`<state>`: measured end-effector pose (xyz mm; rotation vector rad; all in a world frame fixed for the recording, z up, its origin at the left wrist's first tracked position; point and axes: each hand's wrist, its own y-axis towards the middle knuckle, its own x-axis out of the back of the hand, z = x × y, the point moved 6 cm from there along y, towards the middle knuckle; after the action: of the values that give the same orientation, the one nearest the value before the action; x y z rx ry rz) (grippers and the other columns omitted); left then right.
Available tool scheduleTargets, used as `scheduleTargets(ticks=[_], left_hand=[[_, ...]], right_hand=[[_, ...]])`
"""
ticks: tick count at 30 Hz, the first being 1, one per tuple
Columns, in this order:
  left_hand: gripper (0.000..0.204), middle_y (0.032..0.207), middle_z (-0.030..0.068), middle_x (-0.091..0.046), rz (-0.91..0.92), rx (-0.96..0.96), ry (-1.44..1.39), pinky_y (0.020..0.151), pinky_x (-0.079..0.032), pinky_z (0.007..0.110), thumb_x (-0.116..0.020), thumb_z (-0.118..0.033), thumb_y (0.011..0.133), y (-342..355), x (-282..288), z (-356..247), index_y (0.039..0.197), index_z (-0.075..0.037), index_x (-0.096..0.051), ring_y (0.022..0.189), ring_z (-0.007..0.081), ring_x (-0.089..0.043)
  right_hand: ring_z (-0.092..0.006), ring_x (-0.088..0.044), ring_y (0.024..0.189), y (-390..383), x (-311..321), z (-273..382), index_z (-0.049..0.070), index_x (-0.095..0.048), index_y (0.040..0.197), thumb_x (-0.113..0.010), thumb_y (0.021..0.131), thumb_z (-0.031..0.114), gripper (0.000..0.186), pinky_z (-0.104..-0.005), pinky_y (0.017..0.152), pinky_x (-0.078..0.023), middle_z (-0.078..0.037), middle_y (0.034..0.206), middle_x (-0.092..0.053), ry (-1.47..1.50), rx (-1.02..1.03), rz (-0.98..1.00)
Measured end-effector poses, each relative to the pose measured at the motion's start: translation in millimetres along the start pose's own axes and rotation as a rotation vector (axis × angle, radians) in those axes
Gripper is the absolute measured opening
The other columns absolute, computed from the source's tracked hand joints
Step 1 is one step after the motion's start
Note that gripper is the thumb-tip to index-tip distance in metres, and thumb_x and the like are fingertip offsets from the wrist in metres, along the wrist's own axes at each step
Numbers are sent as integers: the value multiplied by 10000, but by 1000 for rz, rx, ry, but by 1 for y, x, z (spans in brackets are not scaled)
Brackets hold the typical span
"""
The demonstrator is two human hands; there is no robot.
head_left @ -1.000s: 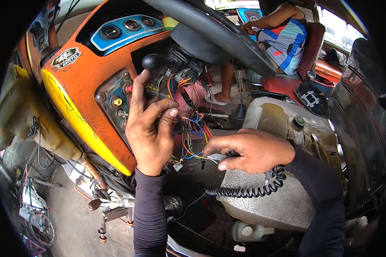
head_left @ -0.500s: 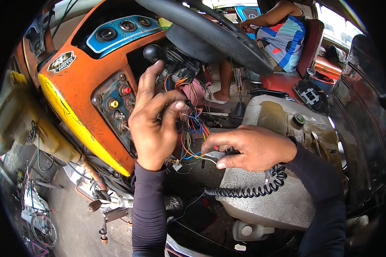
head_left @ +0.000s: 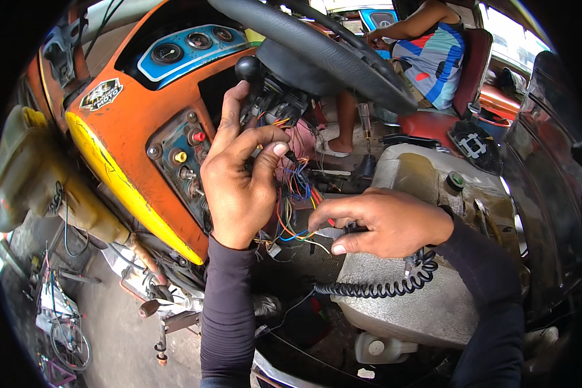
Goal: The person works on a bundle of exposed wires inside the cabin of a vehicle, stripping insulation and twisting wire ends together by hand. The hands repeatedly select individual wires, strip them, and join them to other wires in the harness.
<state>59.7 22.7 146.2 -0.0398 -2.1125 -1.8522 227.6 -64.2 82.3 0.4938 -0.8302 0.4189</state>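
Observation:
Below the steering wheel, my left hand pinches thumb and index together beside a bundle of coloured wires. What the pinch holds is mostly hidden; a small black piece shows just past the fingertips. Its other long finger points up beside a black knob on the steering-column switch. To the right, my right hand curls palm-down round a black tool, mostly hidden under the fingers. A coiled black cord hangs beneath that hand. Its fingertips are close to blue, green and white wires.
An orange dashboard with blue-framed gauges and a panel of switches lies left. Under my right hand is a worn grey cover. Beyond the wheel a person sits. A white plastic bottle stands low at right.
The view has shifted slightly, so the scene sits a little further right. Both hands keep nearly the same pose and place against the wires.

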Motion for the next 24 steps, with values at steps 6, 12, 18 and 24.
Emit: scheduleTargets(ticks=[6, 12, 18, 24], left_hand=[[168, 1608, 224, -568, -4, 88, -52, 993, -572, 371, -784, 32, 855, -3, 6, 3, 1005, -37, -814, 1242, 294, -724], [155, 1592, 213, -585, -7, 26, -47, 953, -588, 372, -763, 49, 866, -1, 7, 0, 996, -24, -803, 1196, 274, -742], [150, 1581, 225, -591, 6, 16, -36, 931, -599, 360, -769, 47, 870, 3, 5, -2, 994, -27, -810, 1161, 253, -752], [160, 1570, 202, -607, 7, 109, -90, 962, -586, 372, -776, 50, 861, -1, 7, 1, 993, -34, -810, 1140, 276, -758]], right_hand=[[-326, -739, 1120, 0, -1, 0, 95, -647, 1368, -746, 993, 212, 405, -484, 991, -563, -123, 1293, -746, 0, 12, -18], [-326, -741, 1128, 0, -2, -6, 95, -639, 1382, -758, 1011, 295, 438, -462, 957, -578, -99, 1300, -730, -31, -12, 2], [-322, -747, 1139, 1, -3, -4, 93, -640, 1384, -756, 1016, 304, 439, -458, 967, -584, -93, 1317, -731, 16, 3, 11], [-310, -741, 1162, -1, -2, -2, 91, -644, 1386, -747, 1028, 286, 421, -440, 983, -585, -98, 1321, -730, 2, 5, 11]])
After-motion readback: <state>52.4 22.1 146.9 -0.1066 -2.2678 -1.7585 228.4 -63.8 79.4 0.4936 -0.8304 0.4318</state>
